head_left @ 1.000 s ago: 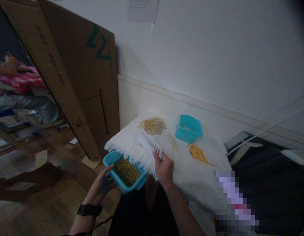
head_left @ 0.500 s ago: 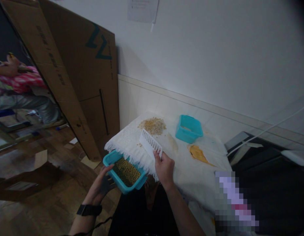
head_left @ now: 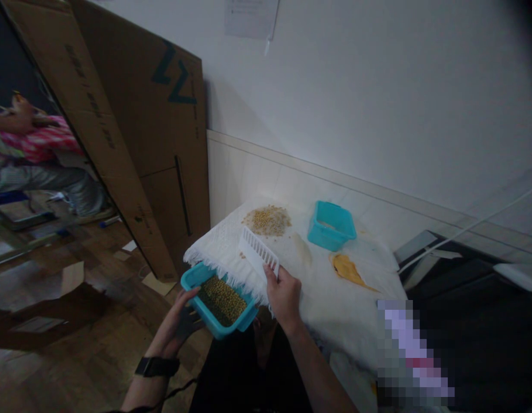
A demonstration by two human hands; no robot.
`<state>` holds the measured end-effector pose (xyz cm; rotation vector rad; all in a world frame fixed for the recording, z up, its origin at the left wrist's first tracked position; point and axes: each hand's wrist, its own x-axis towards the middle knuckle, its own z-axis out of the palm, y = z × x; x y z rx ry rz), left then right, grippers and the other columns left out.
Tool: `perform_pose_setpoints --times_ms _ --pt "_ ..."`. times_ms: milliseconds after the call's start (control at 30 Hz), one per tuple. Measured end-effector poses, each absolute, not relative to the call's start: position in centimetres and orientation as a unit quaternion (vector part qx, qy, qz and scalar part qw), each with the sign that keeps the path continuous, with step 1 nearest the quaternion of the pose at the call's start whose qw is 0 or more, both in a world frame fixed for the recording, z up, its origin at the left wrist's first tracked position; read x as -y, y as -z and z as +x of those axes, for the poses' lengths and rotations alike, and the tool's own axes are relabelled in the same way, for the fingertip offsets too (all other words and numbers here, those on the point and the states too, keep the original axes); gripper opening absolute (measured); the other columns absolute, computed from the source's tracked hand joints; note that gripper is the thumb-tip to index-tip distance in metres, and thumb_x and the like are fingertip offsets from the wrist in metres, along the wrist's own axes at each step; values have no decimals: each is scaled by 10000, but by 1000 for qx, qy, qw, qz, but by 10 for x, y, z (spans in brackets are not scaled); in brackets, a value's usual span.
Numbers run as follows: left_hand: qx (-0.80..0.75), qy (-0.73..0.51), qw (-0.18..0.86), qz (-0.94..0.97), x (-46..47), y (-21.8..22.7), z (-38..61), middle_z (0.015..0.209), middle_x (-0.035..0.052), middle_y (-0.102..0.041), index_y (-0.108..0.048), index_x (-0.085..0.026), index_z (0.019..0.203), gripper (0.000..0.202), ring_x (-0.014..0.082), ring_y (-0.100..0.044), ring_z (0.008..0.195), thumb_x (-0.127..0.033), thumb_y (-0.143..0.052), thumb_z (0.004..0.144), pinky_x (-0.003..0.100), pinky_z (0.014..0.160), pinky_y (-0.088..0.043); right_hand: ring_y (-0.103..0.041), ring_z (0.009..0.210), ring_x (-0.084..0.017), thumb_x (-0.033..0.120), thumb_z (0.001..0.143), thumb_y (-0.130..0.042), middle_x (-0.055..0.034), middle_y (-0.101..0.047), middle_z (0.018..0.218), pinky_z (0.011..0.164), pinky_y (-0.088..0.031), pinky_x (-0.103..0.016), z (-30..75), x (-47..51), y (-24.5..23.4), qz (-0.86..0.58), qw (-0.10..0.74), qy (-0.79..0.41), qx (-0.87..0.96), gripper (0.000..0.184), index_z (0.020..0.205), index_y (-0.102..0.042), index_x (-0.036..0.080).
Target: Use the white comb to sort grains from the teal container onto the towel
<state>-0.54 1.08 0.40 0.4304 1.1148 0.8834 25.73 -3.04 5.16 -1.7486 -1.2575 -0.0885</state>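
My left hand [head_left: 182, 321] grips the near-left side of a teal plastic bin [head_left: 251, 314], thumb over its rim. Green and yellowish beans [head_left: 225, 299] lie inside. The bin is held just below the fringed front edge of a white tablecloth [head_left: 334, 304]. In my right hand [head_left: 285, 293] is a white slotted plastic scoop [head_left: 253, 252], gripped by its near end, its slotted part over the cloth. Beyond the scoop, a pile of pale yellow beans and grains [head_left: 268, 219] is spread on the cloth. A few loose beans lie beside the scoop.
A second teal bin [head_left: 330, 235] stands at the back of the table, with an orange-yellow flat piece [head_left: 349, 269] in front of it. A tall cardboard box [head_left: 162, 143] rises at left. Past it, a seated person [head_left: 42, 155] is partly visible. A white cable [head_left: 468, 225] crosses at right.
My right hand and the scoop have shifted slightly to the left over the cloth. My left hand and the bin of beans stay almost where they were.
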Motion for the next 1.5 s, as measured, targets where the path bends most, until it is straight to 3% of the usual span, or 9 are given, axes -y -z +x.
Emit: perform_pose_setpoints --times_ms 367,633,767,1067,1300,1500 --pt "-500 -406 741 192 -10 -6 -4 1034 77 -803 -668 -278 1200 479 270 -761 858 -407 -927 817 402 784 -618 -748 611 -247 775 1122 -415 -163 -790 674 585 -448 -298 255 35 -51 -701 494 32 513 798 752 -804 184" --pt "-499 -406 740 197 -9 -7 -6 997 63 -772 -646 -280 1214 504 256 -728 825 -425 -928 822 401 755 -628 -678 502 -215 822 1111 -404 -147 -768 615 551 -444 -299 254 46 -47 -701 501 32 506 854 759 -823 167" --pt "-496 -406 742 197 -10 -6 -7 970 44 -757 -638 -291 1239 531 250 -722 821 -420 -936 819 386 746 -624 -716 522 -237 799 1120 -423 -142 -776 628 539 -445 -304 251 51 -46 -696 501 36 514 823 763 -823 174" --pt "-505 -392 744 193 -12 -6 -4 979 83 -764 -652 -256 1242 320 250 -729 817 -364 -793 975 378 736 -626 -779 607 -257 691 1146 -488 -153 -822 723 591 -517 -290 247 50 -48 -672 516 18 531 705 815 -839 177" --pt "-507 -388 746 189 -13 -8 -2 1044 106 -798 -663 -254 1267 323 274 -770 855 -353 -777 982 413 782 -646 -763 572 -234 602 1121 -574 -116 -818 701 599 -535 -276 242 56 -53 -647 526 -24 551 585 828 -847 176" --pt "-510 -394 742 186 -11 -7 -3 1013 92 -800 -675 -258 1245 309 272 -769 849 -346 -788 972 416 786 -645 -826 757 -292 729 1064 -585 -161 -876 862 688 -589 -313 287 63 -55 -691 550 -5 470 656 937 -886 160"
